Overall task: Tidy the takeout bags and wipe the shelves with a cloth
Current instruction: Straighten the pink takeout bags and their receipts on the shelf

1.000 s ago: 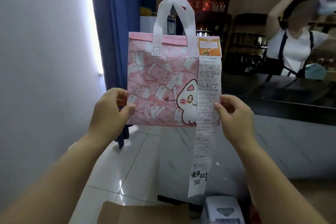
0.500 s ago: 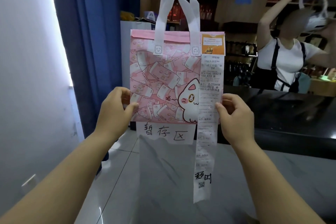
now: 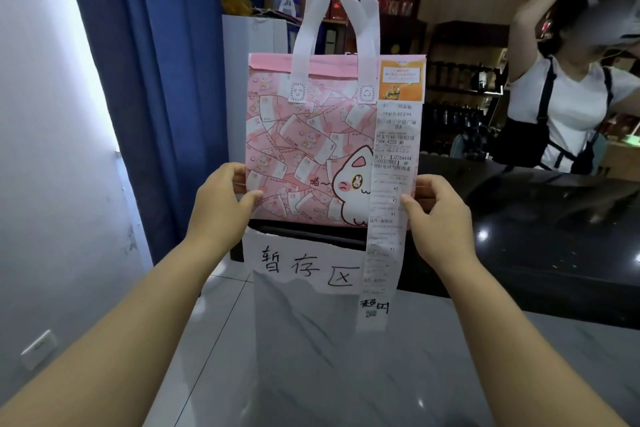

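Note:
A pink takeout bag (image 3: 304,149) with a cat print and white handles stands upright in front of me, its bottom at the black counter's left end. My left hand (image 3: 221,204) grips its lower left edge. My right hand (image 3: 436,218) grips its lower right edge, over a long white receipt (image 3: 388,218) that hangs from an orange sticker (image 3: 401,80) at the bag's top right. The receipt trails below the bag. No cloth is in view.
A white paper sign (image 3: 304,263) with handwritten characters hangs off the counter edge under the bag. The black counter (image 3: 536,225) runs to the right; a person in a white top (image 3: 568,107) stands behind it. Blue curtain (image 3: 162,80) at left, dark shelves (image 3: 457,80) behind, a grey marbled surface (image 3: 346,374) below.
The bag has come up and forward to the counter's edge, held the same way in both hands. The view has risen, so the paper sign now shows and the floor boxes are gone.

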Motion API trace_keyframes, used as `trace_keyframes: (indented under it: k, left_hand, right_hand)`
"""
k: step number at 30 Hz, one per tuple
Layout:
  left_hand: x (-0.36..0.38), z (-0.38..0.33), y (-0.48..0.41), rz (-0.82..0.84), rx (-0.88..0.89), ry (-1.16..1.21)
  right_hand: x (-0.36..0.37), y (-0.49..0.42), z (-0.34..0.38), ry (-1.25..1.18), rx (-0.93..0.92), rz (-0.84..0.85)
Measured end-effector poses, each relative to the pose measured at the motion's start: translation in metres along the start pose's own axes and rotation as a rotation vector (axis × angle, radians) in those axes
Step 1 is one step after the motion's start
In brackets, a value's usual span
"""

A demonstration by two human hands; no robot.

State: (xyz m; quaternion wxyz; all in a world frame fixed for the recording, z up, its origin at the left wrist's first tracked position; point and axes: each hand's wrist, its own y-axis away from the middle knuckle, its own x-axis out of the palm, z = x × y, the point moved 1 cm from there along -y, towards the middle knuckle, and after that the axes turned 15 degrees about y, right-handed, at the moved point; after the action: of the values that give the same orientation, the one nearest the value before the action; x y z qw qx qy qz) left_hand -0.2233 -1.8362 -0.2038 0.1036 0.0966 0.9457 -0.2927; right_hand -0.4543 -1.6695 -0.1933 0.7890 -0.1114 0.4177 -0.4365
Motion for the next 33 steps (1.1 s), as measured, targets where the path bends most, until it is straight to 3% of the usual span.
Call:
trace_keyframes:
  k: [19, 25, 33]
  left_hand:
    - [-0.025, -0.012, 0.022, -0.007, 0.092, -0.031]
    - [-0.072, -0.033, 0.07, 0.029, 0.162, -0.135]
    - [-0.154, -0.051, 0.174, 0.08, 0.17, -0.272]
  right_hand:
    - [-0.03, 0.016, 0.015, 0.05, -0.065, -0.098]
    - [-0.033, 0.062, 0.041, 0.084, -0.091, -0.033]
    - [-0.033, 0.168, 0.095, 0.132, -0.142, 0.195]
